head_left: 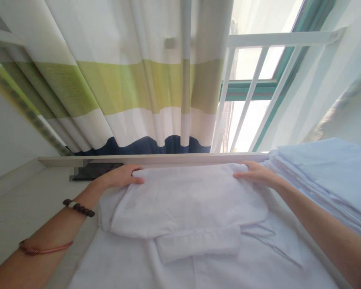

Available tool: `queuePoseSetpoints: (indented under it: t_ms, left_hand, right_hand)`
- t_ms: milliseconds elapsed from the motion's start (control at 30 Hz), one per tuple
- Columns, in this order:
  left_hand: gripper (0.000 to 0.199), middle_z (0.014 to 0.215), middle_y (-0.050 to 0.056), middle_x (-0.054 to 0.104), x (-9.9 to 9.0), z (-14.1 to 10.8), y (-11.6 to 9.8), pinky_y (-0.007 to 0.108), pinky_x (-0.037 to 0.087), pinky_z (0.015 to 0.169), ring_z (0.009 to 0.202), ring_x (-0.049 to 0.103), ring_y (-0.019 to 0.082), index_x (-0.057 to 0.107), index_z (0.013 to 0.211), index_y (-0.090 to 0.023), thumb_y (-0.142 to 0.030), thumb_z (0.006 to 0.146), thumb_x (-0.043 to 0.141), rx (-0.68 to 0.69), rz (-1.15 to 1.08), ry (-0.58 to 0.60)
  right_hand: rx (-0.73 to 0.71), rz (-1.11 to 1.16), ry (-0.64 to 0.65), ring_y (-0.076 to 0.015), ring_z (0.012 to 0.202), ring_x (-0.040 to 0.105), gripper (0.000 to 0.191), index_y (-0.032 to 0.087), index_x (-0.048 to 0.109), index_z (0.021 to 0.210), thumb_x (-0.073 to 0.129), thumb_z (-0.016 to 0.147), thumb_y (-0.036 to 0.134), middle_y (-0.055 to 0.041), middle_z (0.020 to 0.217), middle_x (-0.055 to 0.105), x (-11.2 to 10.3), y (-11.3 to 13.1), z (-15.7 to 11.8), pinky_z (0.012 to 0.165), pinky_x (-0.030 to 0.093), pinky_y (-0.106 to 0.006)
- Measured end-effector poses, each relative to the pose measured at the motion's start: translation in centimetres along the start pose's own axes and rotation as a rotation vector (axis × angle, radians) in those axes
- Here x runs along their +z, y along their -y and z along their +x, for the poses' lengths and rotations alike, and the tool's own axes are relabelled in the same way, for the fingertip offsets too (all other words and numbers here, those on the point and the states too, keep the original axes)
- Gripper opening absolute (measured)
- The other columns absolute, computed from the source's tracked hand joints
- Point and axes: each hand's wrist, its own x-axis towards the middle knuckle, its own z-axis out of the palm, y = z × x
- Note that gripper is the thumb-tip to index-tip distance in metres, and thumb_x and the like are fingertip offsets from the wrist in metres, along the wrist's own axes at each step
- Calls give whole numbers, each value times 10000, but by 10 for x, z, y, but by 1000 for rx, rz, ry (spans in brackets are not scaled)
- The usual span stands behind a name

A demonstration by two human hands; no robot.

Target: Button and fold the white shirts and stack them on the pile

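A white cloth garment [192, 196] lies partly folded in front of me, its lower part spread toward me. A narrow folded band [198, 245] and thin ties [276, 245] show below the folded section. My left hand [128, 175] pinches the far left corner of the fold between thumb and fingers. At the far right corner, my right hand [255, 173] grips the same fold in a similar pinch. The fabric between the two hands lies fairly flat, with light creases. Which kind of garment it is, I cannot tell.
Folded pale cloths [327, 172] are stacked at the right. A flat black object [99, 171] lies behind my left hand, partly blurred out. Beyond the raised far edge [180, 158] hang a striped curtain [132, 84] and a white railing [282, 39] before a window.
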Motion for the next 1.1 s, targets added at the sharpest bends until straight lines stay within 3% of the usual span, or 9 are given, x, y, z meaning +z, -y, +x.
queuePoseSetpoints:
  t_ms: [100, 267, 400, 500, 633, 767, 833, 933, 1100]
  left_hand:
    - [476, 1028, 67, 685, -18, 5, 0, 336, 483, 836, 946, 625, 278, 663, 949, -173, -582, 720, 583, 61, -26, -1]
    - [455, 955, 57, 677, -32, 30, -1, 329, 492, 778, 857, 633, 252, 609, 1031, -166, -542, 804, 489, 26, 20, -310]
    - [450, 1239, 118, 572, -16, 43, -20, 435, 374, 993, 1146, 513, 311, 543, 1213, -158, -353, 807, 526, 70, 180, -518]
    - [454, 1370, 124, 462, 11, 30, -52, 483, 261, 1078, 1281, 383, 306, 478, 1304, -171, -330, 879, 458, 166, 270, -623]
    - [461, 1460, 85, 398, 58, -1, -89, 486, 149, 1146, 1356, 317, 253, 434, 1369, -206, -405, 965, 335, 320, 337, -483]
    - [517, 1529, 48, 282, 89, -11, -90, 494, 183, 1137, 1408, 224, 256, 340, 1443, -264, -474, 975, 275, 236, 274, -233]
    - [528, 1537, 48, 259, 91, -9, -86, 482, 190, 1139, 1413, 215, 247, 315, 1454, -270, -489, 977, 256, 226, 240, -181]
    - [541, 1532, 83, 268, 86, -11, -87, 494, 162, 1148, 1408, 223, 252, 297, 1463, -228, -469, 979, 272, 242, 228, -224]
    - [535, 1569, 22, 149, 85, -59, -101, 508, 114, 1158, 1433, 112, 270, 191, 1488, -319, -446, 982, 311, 301, 239, -278]
  right_hand:
    - [-98, -64, 4, -235, 756, 664, 323, 195, 692, 874, 587, 771, 482, -47, 850, 716, -17, 10, 5, 625, 513, -297]
    - [-95, -285, -322, -293, 899, 611, 347, 147, 643, 949, 550, 793, 442, -130, 950, 644, -28, 15, 33, 760, 487, -389]
    - [-117, -393, -389, -381, 1137, 489, 511, 94, 540, 1211, 577, 783, 369, -212, 1217, 541, -11, 25, 36, 914, 408, -514]
    - [-251, -519, -454, -372, 1304, 334, 597, 56, 390, 1369, 484, 876, 379, -236, 1379, 413, 15, 46, 8, 1034, 306, -524]
    - [-454, -537, -328, -316, 1393, 212, 610, 128, 359, 1423, 352, 937, 496, -169, 1492, 318, 56, 72, -43, 1104, 235, -505]
    - [-352, -444, -49, -289, 1396, 239, 612, 218, 375, 1433, 286, 936, 565, -114, 1513, 312, 79, 71, -62, 1111, 241, -499]
    - [-320, -403, 28, -282, 1397, 239, 619, 252, 360, 1440, 260, 933, 591, -93, 1519, 304, 80, 67, -58, 1114, 239, -496]
    - [-308, -396, 38, -287, 1399, 228, 636, 226, 364, 1440, 263, 930, 594, -104, 1522, 291, 75, 67, -57, 1120, 228, -501]
    - [-422, -389, 1, -261, 1417, 166, 649, 153, 262, 1478, 303, 946, 523, -110, 1541, 213, 71, 73, -101, 1138, 219, -481]
